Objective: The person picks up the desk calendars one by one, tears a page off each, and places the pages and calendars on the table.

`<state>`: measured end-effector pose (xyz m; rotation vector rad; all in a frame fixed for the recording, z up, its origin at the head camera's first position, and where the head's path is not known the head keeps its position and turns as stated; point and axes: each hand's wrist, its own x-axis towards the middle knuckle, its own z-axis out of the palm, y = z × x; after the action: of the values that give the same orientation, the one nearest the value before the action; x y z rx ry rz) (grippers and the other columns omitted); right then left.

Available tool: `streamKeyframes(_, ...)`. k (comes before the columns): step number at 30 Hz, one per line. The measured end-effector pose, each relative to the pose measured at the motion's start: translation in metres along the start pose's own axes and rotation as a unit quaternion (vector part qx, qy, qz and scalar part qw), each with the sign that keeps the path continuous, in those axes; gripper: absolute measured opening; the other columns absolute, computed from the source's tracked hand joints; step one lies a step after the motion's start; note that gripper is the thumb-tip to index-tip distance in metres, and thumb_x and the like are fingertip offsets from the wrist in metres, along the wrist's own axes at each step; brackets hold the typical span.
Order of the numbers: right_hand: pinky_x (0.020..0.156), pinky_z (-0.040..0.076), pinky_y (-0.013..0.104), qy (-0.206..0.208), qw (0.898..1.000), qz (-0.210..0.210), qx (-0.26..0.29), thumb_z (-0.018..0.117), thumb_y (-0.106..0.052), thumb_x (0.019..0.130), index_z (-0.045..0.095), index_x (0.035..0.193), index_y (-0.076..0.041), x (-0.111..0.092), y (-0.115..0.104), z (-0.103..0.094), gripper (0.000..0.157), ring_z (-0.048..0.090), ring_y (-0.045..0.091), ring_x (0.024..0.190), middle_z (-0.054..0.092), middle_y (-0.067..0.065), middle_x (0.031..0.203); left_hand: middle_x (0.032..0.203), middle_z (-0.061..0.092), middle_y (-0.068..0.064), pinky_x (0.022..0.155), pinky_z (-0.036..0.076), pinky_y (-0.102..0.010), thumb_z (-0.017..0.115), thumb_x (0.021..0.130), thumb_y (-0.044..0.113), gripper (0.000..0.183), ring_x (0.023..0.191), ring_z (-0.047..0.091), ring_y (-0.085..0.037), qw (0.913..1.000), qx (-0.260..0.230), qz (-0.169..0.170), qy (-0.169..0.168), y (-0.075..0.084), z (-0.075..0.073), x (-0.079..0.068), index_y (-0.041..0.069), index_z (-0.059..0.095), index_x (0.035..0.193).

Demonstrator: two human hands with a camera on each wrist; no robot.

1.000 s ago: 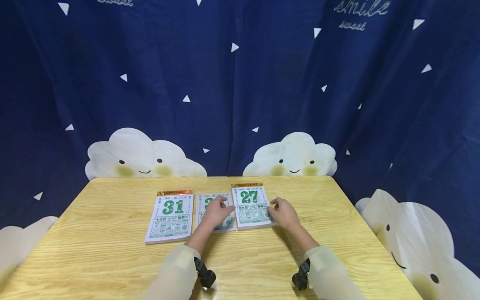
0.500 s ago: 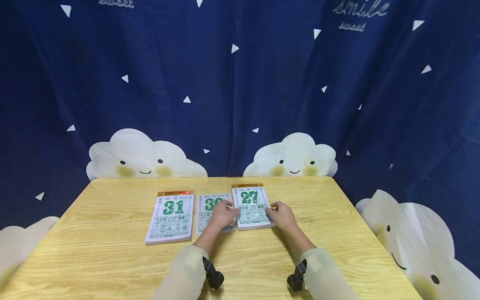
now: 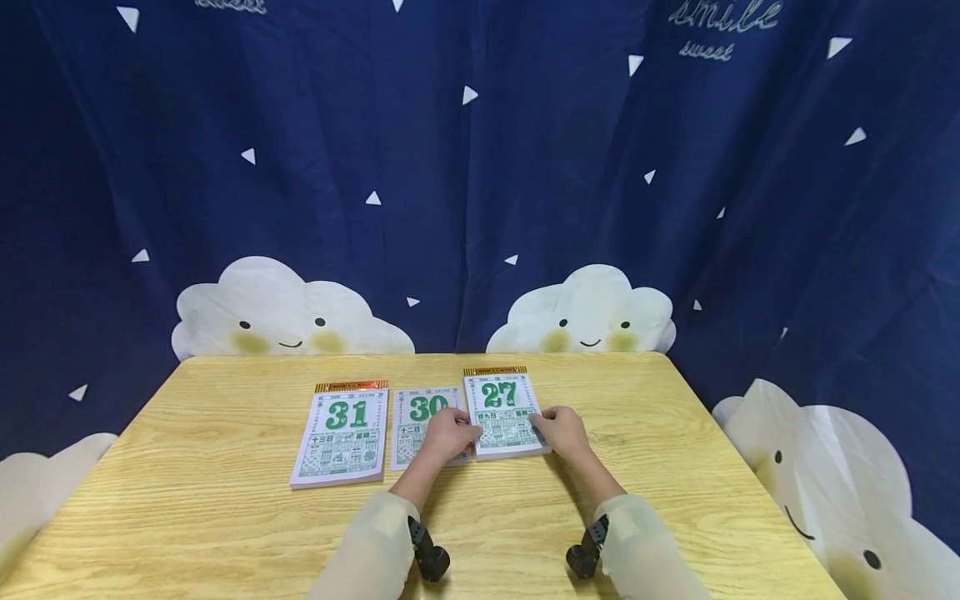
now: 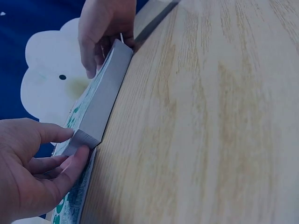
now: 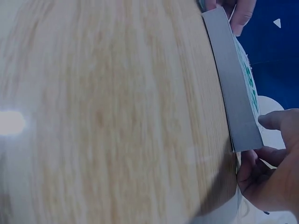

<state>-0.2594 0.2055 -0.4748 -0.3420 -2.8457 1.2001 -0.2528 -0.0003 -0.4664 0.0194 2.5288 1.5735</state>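
A thick tear-off calendar showing a green 27 (image 3: pixel 504 427) lies on the table between my two hands. My left hand (image 3: pixel 446 435) pinches its left edge, the thumb over the top page and the fingers against the side. At the opposite edge my right hand (image 3: pixel 566 433) holds it the same way. Both wrist views show the block's pale page edge (image 4: pixel 103 95), close to the tabletop. Under my left wrist is a page numbered 30 (image 3: pixel 412 429), partly covered by that hand. Further left sits another thick calendar, numbered 31 (image 3: pixel 341 442), with a shiny orange strip along its top.
The wooden table (image 3: pixel 225 533) reaches a dark blue curtain (image 3: pixel 465 183) printed with clouds and white triangles. Each forearm carries a small black wrist camera (image 3: pixel 431 554) near the sleeve cuff.
My left hand has come down and to the right from over the 30 page onto the 27 calendar's left edge. My right hand has closed in slightly on the right edge. The calendars stay in place.
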Motion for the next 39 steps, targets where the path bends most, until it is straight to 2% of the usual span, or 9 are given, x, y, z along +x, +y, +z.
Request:
streamKeyframes(5, 0.071, 0.054, 0.033, 0.001, 0.998, 0.021, 0.051, 0.057, -0.029, 0.09, 0.066, 0.106, 0.006, 0.001, -0.001, -0.003, 0.039, 0.062, 0.025, 0.088, 0.067, 0.019, 0.1, 0.086, 0.063, -0.011, 0.057, 0.056, -0.023, 0.067, 0.082, 0.011, 0.038, 0.062, 0.064, -0.013, 1.0, -0.005, -0.003, 0.002, -0.002, 0.002, 0.001, -0.007, 0.058, 0.113)
streamKeyframes(7, 0.074, 0.054, 0.031, -0.003, 0.996, 0.034, 0.085, 0.057, -0.029, 0.09, 0.065, 0.108, 0.007, 0.001, -0.002, -0.004, 0.041, 0.062, 0.023, 0.088, 0.067, 0.018, 0.099, 0.085, 0.062, -0.01, 0.057, 0.056, -0.023, 0.068, 0.082, 0.011, 0.037, 0.062, 0.064, -0.013, 1.0, -0.007, -0.006, 0.002, -0.003, 0.003, 0.001, -0.007, 0.058, 0.113)
streamKeyframes(11, 0.057, 0.048, 0.022, -0.019, 0.981, 0.069, 0.18, 0.058, -0.024, 0.089, 0.066, 0.1, 0.008, 0.003, -0.004, -0.007, 0.035, 0.057, 0.011, 0.064, 0.065, 0.007, 0.072, 0.084, 0.062, -0.01, 0.057, 0.056, -0.023, 0.068, 0.082, 0.009, 0.036, 0.062, 0.064, -0.014, 0.9999, -0.009, -0.006, 0.002, -0.003, 0.003, 0.002, -0.007, 0.058, 0.113)
streamKeyframes(14, 0.042, 0.035, 0.019, -0.028, 0.963, 0.1, 0.247, 0.06, -0.021, 0.087, 0.065, 0.085, 0.006, 0.006, -0.004, -0.007, 0.028, 0.042, 0.007, 0.045, 0.049, -0.002, 0.05, 0.084, 0.063, -0.011, 0.057, 0.056, -0.024, 0.068, 0.082, 0.009, 0.037, 0.063, 0.064, -0.015, 0.9998, -0.017, -0.008, -0.001, -0.002, 0.003, 0.001, -0.007, 0.058, 0.114)
streamKeyframes(17, 0.038, 0.029, 0.018, -0.034, 0.952, 0.12, 0.28, 0.061, -0.022, 0.087, 0.061, 0.075, 0.0, 0.008, -0.002, -0.006, 0.025, 0.034, 0.006, 0.039, 0.04, -0.004, 0.043, 0.085, 0.063, -0.011, 0.058, 0.056, -0.025, 0.067, 0.083, 0.009, 0.037, 0.064, 0.064, -0.016, 0.9998, -0.02, -0.009, -0.002, -0.002, 0.003, 0.0, -0.008, 0.057, 0.115)
streamKeyframes(20, 0.038, 0.029, 0.017, -0.037, 0.947, 0.127, 0.292, 0.062, -0.022, 0.086, 0.06, 0.075, -0.002, 0.01, -0.001, -0.005, 0.023, 0.034, 0.005, 0.039, 0.042, -0.004, 0.044, 0.086, 0.063, -0.011, 0.058, 0.056, -0.025, 0.067, 0.083, 0.009, 0.037, 0.064, 0.064, -0.015, 0.9998, -0.019, -0.008, -0.001, -0.002, 0.003, 0.0, -0.008, 0.057, 0.115)
streamKeyframes(24, 0.037, 0.03, 0.016, -0.041, 0.948, 0.119, 0.291, 0.06, -0.02, 0.086, 0.062, 0.084, 0.003, 0.012, -0.001, -0.003, 0.023, 0.039, 0.003, 0.038, 0.048, -0.005, 0.046, 0.085, 0.063, -0.011, 0.057, 0.056, -0.025, 0.067, 0.083, 0.008, 0.037, 0.062, 0.063, -0.014, 0.9998, -0.018, -0.009, 0.001, -0.001, 0.003, 0.0, -0.008, 0.058, 0.115)
streamKeyframes(30, 0.038, 0.03, 0.016, -0.05, 0.953, 0.099, 0.281, 0.058, -0.017, 0.089, 0.064, 0.105, 0.009, 0.013, -0.001, -0.003, 0.031, 0.043, 0.003, 0.041, 0.056, -0.003, 0.053, 0.084, 0.062, -0.01, 0.057, 0.055, -0.024, 0.067, 0.083, 0.008, 0.036, 0.062, 0.063, -0.014, 0.9998, -0.016, -0.01, 0.004, -0.001, 0.003, -0.001, -0.007, 0.058, 0.114)
streamKeyframes(39, 0.042, 0.033, 0.018, -0.057, 0.96, 0.1, 0.255, 0.056, -0.019, 0.091, 0.064, 0.107, 0.007, 0.011, 0.0, -0.005, 0.031, 0.047, 0.005, 0.046, 0.06, -0.002, 0.059, 0.084, 0.063, -0.01, 0.055, 0.053, -0.023, 0.066, 0.084, 0.01, 0.037, 0.063, 0.062, -0.014, 0.9998, -0.014, -0.012, 0.001, 0.0, 0.003, -0.002, -0.006, 0.058, 0.116)
